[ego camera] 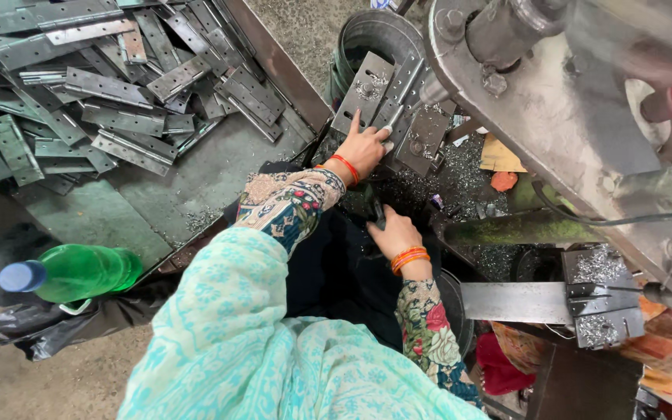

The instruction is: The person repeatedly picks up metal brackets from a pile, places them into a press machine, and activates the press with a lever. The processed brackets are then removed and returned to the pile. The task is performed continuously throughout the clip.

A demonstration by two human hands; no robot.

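While my left hand [363,148] presses flat, fingers spread, on a grey steel hinge plate [392,117] at the press fixture, my right hand [394,231] curls loosely below it, grip unclear; dull flat hinges [118,93] pile left.

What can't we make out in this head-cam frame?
- Left hand: its palm covers the spot it presses on the metal plates.
- Right hand: fingertips curl into shadow, so any held piece is hidden.
- Machine: cut off by the top and right edges.
- Green bottle: blurred.
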